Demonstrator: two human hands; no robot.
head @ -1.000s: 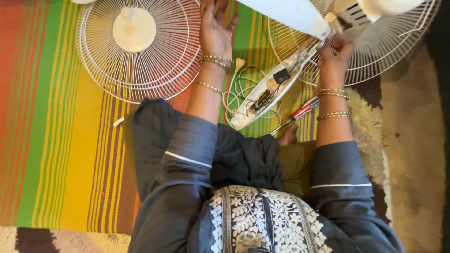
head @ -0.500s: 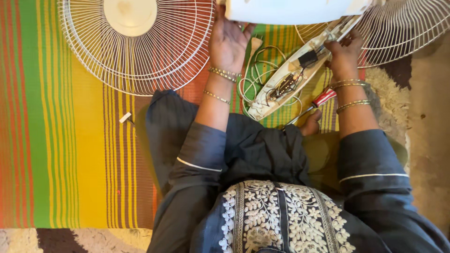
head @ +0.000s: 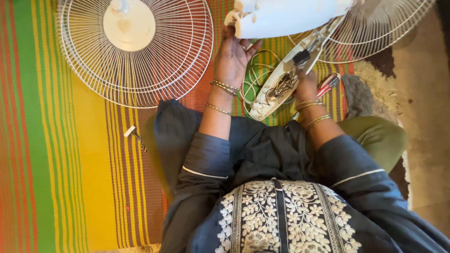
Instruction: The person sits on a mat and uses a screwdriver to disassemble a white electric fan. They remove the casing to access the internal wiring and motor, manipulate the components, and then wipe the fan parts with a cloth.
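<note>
Left hand (head: pixel 233 58): fingers spread and reaching up against the underside of the white fan housing (head: pixel 290 16), palm open. Right hand (head: pixel 305 84): resting on the opened fan base (head: pixel 286 79) (wiring exposed), which lies tilted on the striped mat (head: pixel 70 164); its fingers seem curled near a black part, grip unclear. Fan guard (head: pixel 136 51) lies beside the left hand.

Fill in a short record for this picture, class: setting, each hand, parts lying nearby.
Setting: striped mat, seen from above
Left hand: open, fingers against the white fan body
Right hand: on the opened fan base, wiring exposed
Nearby: wire fan guard flat on the mat; white cord; red-handled tool; small loose parts
</note>
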